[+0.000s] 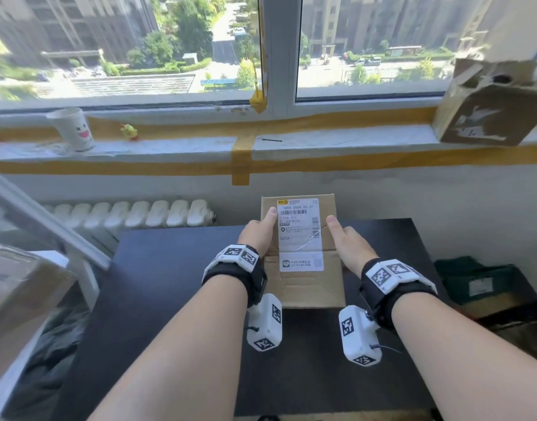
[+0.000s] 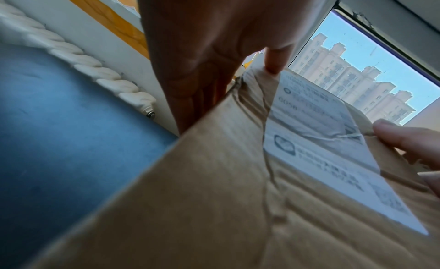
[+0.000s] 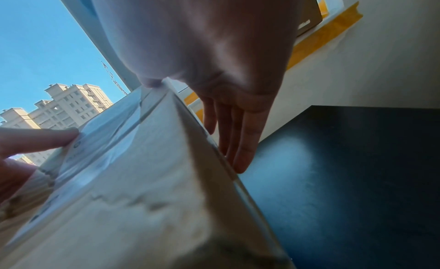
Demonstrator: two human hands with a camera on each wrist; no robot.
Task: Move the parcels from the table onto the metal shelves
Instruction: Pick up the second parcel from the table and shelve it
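A brown cardboard parcel [image 1: 303,288] with a white shipping label [image 1: 300,235] is held between both hands above the black table [image 1: 170,299]. My left hand [image 1: 258,233] holds its left side, thumb on the top face. My right hand [image 1: 349,241] holds the right side the same way. In the left wrist view the parcel [image 2: 214,197] fills the lower frame under my left hand [image 2: 209,47]. In the right wrist view my right hand's fingers [image 3: 243,141] lie straight down the side of the parcel [image 3: 142,197]. Whether the parcel's underside touches the table is hidden.
A white metal shelf frame [image 1: 48,226] stands at the left with a cardboard box [image 1: 18,287] on it. Another box [image 1: 492,107] and a paper cup [image 1: 74,129] sit on the windowsill. A radiator [image 1: 133,212] runs behind the table. Green and brown items [image 1: 479,284] lie at the right.
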